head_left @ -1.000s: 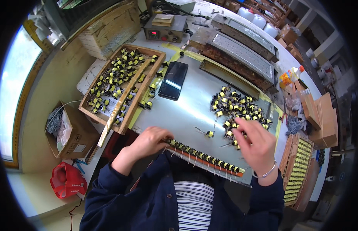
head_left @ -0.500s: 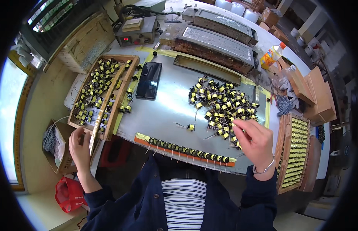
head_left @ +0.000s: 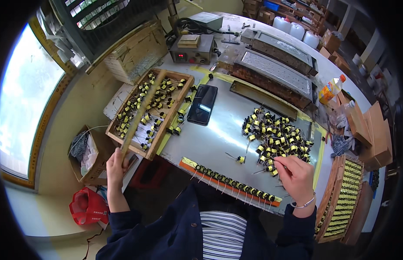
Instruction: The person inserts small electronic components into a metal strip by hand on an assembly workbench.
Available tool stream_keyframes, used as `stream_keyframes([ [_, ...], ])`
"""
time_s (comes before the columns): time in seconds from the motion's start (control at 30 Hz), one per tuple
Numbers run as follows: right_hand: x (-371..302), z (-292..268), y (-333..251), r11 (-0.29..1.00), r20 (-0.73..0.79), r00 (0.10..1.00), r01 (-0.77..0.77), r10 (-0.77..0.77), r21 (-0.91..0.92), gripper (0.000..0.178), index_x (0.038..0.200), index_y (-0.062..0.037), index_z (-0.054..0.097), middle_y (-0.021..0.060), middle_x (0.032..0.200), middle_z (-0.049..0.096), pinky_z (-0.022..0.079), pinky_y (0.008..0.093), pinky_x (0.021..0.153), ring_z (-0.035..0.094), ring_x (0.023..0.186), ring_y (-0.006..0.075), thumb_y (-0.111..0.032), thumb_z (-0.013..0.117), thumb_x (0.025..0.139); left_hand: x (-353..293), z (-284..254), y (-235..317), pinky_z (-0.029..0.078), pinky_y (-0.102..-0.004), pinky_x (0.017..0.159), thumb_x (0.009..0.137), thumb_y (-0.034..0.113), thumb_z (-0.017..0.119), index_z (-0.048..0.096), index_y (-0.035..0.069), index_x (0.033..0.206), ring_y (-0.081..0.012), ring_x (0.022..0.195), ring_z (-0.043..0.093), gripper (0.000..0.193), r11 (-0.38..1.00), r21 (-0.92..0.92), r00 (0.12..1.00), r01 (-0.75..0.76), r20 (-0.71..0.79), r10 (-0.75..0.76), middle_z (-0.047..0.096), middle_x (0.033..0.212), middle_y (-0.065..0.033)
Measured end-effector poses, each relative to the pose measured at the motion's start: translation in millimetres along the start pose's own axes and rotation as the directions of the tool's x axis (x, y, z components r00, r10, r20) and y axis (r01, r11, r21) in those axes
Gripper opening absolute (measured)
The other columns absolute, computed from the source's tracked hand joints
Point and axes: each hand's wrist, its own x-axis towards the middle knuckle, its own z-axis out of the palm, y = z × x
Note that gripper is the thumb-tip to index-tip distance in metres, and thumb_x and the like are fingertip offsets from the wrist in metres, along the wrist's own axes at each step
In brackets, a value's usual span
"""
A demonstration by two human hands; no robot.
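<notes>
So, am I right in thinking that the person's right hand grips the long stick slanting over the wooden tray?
Not quite: the hand is wrong. In the head view, the left hand grips the long stick slanting over the wooden tray.

Left hand (head_left: 115,168) closed in a grip, forearm (head_left: 117,202) below its fingers (head_left: 118,157), right hand (head_left: 299,177), thumb (head_left: 284,174) and forefinger (head_left: 285,161) nearly meeting, wrist (head_left: 303,199) behind them

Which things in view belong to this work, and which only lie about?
Probably belonging:
long brown stick in left hand
yellow-black wired pieces at right hand
long orange strip bearing more

Probably lying about:
rectangular black phone
open red bag
</notes>
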Motion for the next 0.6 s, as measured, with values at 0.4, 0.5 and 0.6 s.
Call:
stream_keyframes([
  [0.4,-21.2,-10.6,41.5,0.984,-0.241,0.971,-0.043,0.0,-0.174,0.014,0.093,-0.0011,0.064,0.0101,0.098,0.061,0.048,0.0292,0.068,0.061,0.082,0.0226,-0.002,0.065,0.079,4.5,103.7,64.1,0.028,-0.0222,0.044,0.095,0.025,0.05,0.057,0.002,0.069,-0.0049,0.046,0.037,0.035,0.989,0.075,0.747,-0.129,0.663,0.047,0.045,0.053,0.0036],
  [0.5,-26.7,-24.0,51.8,0.923,-0.343,0.938,-0.085,-0.052,-0.375,0.014,0.092,-0.004,0.064,0.0089,0.095,0.061,0.048,0.0325,0.072,0.059,0.083,0.0251,-0.008,0.066,0.079,6.4,141.3,78.2,0.026,-0.0241,0.041,0.094,0.024,0.053,0.049,0.005,0.061,-0.0064,0.044,0.034,0.039,0.979,0.068,0.526,-0.193,0.849,0.045,0.042,0.052,0.0033],
  [0.6,-53.9,-24.5,72.0,0.963,-0.275,0.959,-0.13,0.062,-0.235,0.011,0.085,-0.0034,0.063,0.0087,0.084,0.059,0.046,0.033,0.062,0.057,0.074,0.0238,-0.013,0.065,0.081,9.7,167.5,80.5,0.024,-0.0225,0.044,0.095,0.031,0.053,0.053,0.003,0.064,-0.0043,0.048,0.031,0.041,0.997,0.046,0.31,0.063,0.949,-0.063,0.036,0.053,0.005],
])
